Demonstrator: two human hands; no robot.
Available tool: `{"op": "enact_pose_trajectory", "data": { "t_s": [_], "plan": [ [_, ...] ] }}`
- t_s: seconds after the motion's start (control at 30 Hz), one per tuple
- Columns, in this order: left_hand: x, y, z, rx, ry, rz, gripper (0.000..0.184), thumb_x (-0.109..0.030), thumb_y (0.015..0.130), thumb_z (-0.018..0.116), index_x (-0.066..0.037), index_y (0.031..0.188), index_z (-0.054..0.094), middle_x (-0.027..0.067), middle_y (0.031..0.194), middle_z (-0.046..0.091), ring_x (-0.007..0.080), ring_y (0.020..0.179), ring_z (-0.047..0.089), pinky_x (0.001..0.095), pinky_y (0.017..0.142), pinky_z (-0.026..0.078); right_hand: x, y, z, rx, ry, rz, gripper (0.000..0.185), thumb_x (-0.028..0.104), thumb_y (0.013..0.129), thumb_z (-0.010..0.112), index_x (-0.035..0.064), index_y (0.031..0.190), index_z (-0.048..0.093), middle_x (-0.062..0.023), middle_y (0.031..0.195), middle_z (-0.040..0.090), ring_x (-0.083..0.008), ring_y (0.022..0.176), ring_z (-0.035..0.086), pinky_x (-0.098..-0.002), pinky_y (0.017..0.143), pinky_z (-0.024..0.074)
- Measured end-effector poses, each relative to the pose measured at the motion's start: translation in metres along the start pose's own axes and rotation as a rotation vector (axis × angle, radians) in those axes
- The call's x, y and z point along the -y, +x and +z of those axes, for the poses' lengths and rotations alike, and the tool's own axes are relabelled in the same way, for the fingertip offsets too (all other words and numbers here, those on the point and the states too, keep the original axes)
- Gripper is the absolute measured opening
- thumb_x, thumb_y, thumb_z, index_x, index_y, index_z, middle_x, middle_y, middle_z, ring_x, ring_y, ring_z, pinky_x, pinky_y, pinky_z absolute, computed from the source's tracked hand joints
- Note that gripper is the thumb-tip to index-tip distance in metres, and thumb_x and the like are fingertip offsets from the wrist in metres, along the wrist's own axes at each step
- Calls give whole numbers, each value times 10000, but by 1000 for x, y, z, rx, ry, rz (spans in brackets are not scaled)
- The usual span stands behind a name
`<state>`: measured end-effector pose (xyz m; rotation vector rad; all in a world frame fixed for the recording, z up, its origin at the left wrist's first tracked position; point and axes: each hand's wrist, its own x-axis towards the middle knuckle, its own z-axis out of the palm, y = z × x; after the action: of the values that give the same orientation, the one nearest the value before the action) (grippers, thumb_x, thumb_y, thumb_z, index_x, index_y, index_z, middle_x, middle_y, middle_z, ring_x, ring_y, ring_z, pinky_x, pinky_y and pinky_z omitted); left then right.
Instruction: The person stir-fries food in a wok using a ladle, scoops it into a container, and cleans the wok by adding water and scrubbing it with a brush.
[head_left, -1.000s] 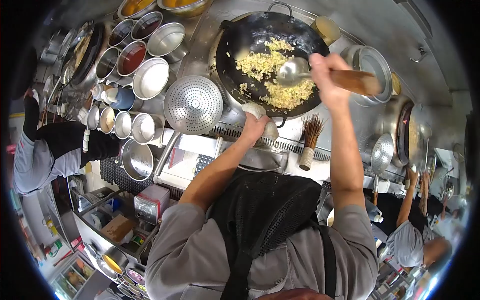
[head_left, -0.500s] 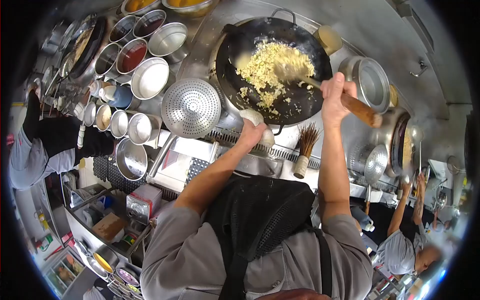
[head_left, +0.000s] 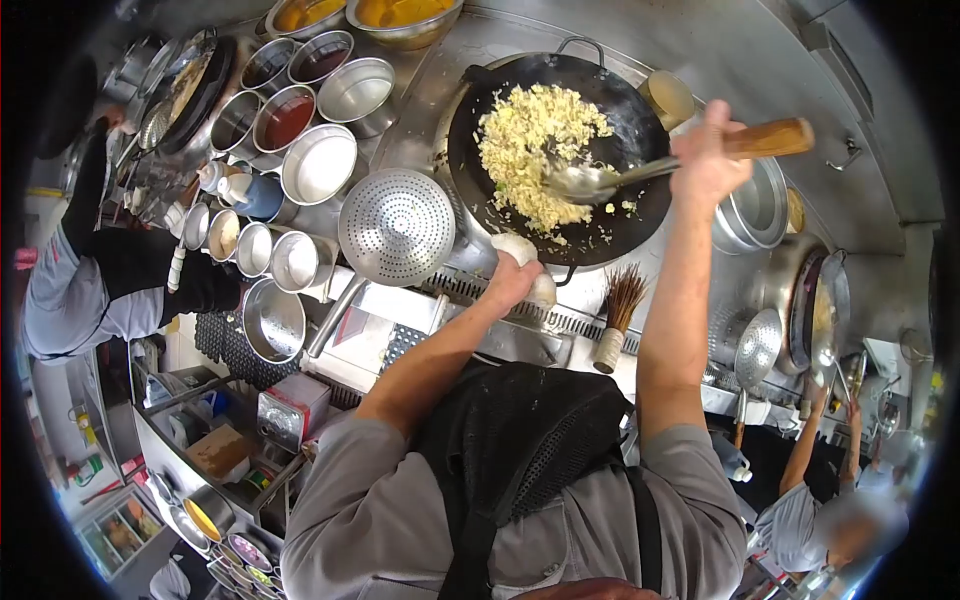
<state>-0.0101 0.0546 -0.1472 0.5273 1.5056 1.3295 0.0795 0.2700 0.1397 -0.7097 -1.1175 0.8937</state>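
Swung round since the earlier frame, the ladle (head_left: 582, 184) is gripped by the right hand (head_left: 710, 165), fingers closed; the left hand (head_left: 511, 281) clasps a cloth (head_left: 514, 248) at the near edge of the wok (head_left: 632, 125). Rice (head_left: 525, 145) lies toward its left edge, seemingly loosened, not yet lifted out.

Commercial kitchen, black wok (head_left: 632, 128), metal pots (head_left: 374, 120), perforated strainer (head_left: 396, 228), aproned co-workers (head_left: 130, 275)

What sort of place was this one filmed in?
Probably a restaurant kitchen: a large wok of rice-like food, a big perforated strainer and grey-clad co-workers on either side.
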Motion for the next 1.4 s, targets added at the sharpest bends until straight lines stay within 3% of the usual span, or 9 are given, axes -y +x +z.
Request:
{"op": "enact_pose_trajectory", "data": {
  "t_s": [0.17,0.37,0.53,0.8,0.9,1.0,1.2,1.27,1.4],
  "plan": [
    [-24,-11,0,25,-16,-65,638,-147,903,683,156,1361,357,228,1277,575,286,1147,595,388,945,524,-48,12,-16,-12,-17,-224,334,189,1034,628,54,746,524,-68,559,563,-157,456,534,-361,429,447],
    [1,3,0,-28,33,-69,618,-132,891,693,123,1352,371,216,1267,577,296,1140,598,391,944,526,7,-5,26,182,59,220,396,174,1034,675,113,745,411,8,535,390,-106,433,327,-328,452,353],
    [17,11,-2,7,42,-28,644,-151,898,694,113,1381,360,218,1250,583,295,1127,602,392,943,526,-3,-32,35,114,165,-25,320,153,1012,691,49,776,500,-28,565,512,-121,431,446,-319,427,425],
    [-6,0,-8,0,38,-76,709,-193,915,712,113,1411,308,216,1246,569,277,1112,619,385,907,553,37,-76,39,499,-30,173,348,169,949,774,62,692,566,-2,573,553,-99,470,500,-281,455,411],
    [7,7,-7,40,-127,-15,703,-129,903,703,82,1429,289,198,1271,558,286,1117,626,402,897,572,55,-103,21,806,-107,-433,312,87,972,717,51,714,545,-17,602,544,-133,511,504,-314,477,438],
    [-27,-8,-9,98,-274,-167,857,-94,895,704,74,1532,156,201,1375,521,261,1236,557,385,1024,507,61,-100,13,1040,-427,-148,358,237,981,730,30,720,599,-45,628,592,-139,563,534,-312,550,445],
    [-19,-1,-6,102,-330,-3,585,-79,917,650,35,1418,369,187,1298,570,285,1132,646,414,902,601,75,-131,-26,654,-248,-326,322,72,998,695,47,739,504,-49,617,593,-92,550,519,-276,513,440],
    [-40,-2,-11,291,-402,-419,539,-64,950,590,36,1435,378,207,1345,574,299,1169,657,448,896,616,46,-130,-46,565,-329,-148,366,84,1036,638,64,739,425,-20,593,511,-79,502,440,-269,466,382],
    [-40,-32,15,91,-489,11,513,-72,969,562,33,1436,378,251,1340,571,334,1109,693,519,799,639,64,-135,-66,407,-227,-131,351,114,1055,620,77,773,414,-3,591,459,-76,496,409,-267,451,334]
  ]
}}
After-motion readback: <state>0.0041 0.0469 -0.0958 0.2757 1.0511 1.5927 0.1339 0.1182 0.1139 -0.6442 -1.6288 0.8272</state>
